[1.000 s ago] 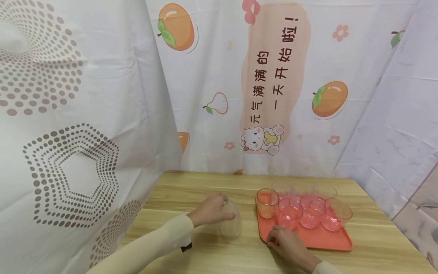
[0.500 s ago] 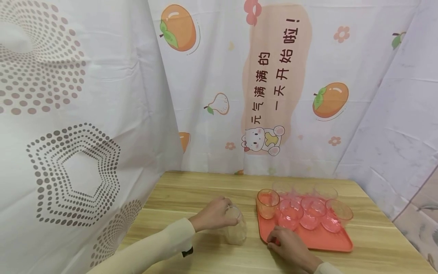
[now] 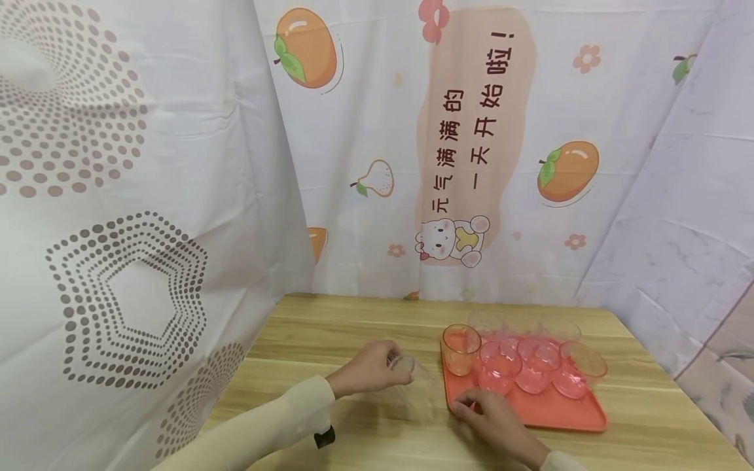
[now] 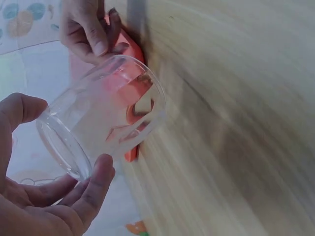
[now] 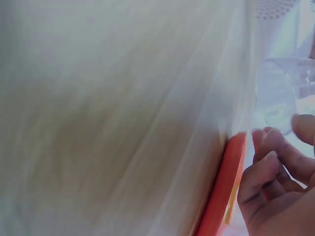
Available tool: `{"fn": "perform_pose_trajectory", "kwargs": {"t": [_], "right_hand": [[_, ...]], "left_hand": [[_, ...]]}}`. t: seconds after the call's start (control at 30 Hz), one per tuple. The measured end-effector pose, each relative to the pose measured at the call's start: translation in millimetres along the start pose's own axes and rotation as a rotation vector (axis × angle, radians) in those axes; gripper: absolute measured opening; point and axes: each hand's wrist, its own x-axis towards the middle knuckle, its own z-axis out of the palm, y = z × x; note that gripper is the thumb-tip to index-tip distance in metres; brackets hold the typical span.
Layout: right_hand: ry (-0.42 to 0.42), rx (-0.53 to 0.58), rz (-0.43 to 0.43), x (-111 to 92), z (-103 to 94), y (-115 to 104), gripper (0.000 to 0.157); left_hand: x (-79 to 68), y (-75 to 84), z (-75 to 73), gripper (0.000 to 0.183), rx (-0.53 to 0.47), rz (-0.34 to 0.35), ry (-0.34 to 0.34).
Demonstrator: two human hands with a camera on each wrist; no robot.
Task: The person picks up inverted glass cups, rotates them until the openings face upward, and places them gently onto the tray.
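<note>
My left hand (image 3: 368, 369) pinches a clear drinking glass (image 4: 98, 118) by its thick base between thumb and fingers. The glass is upside down and tilted, its mouth swung toward the right over the wooden table; its lower part is blurred in the head view. My right hand (image 3: 497, 425) is at the front left corner of the red tray (image 3: 568, 415), fingers loosely bent with nothing in them. In the right wrist view its fingertips (image 5: 270, 157) appear just below the mouth of the glass. Several see-through glasses stand on the tray, including an orange-tinted glass (image 3: 461, 360) at its left edge.
More clear glasses (image 3: 559, 325) line the back of the tray. The wooden table (image 3: 330, 320) runs back to a printed curtain (image 3: 365, 261), and another curtain (image 3: 235, 275) hangs along the left side.
My left hand has shifted slightly right with the glass, whose mouth has swung right from nearly straight down. My right hand has edged slightly left by the tray corner.
</note>
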Motion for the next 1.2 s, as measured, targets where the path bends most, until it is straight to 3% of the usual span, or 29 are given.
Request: {"fn": "perform_pose_trajectory", "kwargs": {"t": [0.2, 0.37, 0.57, 0.7, 0.83, 0.93, 1.07, 1.2], "right_hand": [[-0.113, 0.367, 0.175, 2.2, -1.3, -9.3, 0.036], [-0.165, 0.646, 0.304, 3.7, -4.2, -15.8, 0.043], [-0.138, 0.735, 0.346, 1.7, -9.7, -16.2, 0.043], [-0.045, 0.663, 0.329, 2.3, -12.7, -16.9, 0.038], [0.033, 0.537, 0.236, 1.7, -18.8, -21.0, 0.032], [0.08, 0.38, 0.11, 0.7, -24.3, -22.5, 0.023], [0.192, 0.088, -0.111, 0.4, -30.2, -20.5, 0.003], [0.283, -0.119, -0.312, 0.9, -34.1, -17.0, 0.017]], "left_hand": [[-2.9, 3.9, 1.7, 0.052, -0.129, -0.047, -0.027], [-3.7, 6.2, 4.3, 0.053, -0.161, -0.044, -0.04], [-4.0, 3.2, 10.4, 0.048, -0.172, 0.014, -0.076], [-1.4, -7.0, 19.0, 0.045, -0.147, 0.065, -0.111], [0.2, -9.4, 27.7, 0.049, -0.124, 0.047, -0.152], [1.0, -8.7, 34.7, 0.051, -0.1, 0.042, -0.165], [2.8, -8.3, 45.0, 0.048, -0.102, 0.051, -0.172], [5.3, -7.0, 55.8, 0.037, -0.138, 0.061, -0.165]]}}
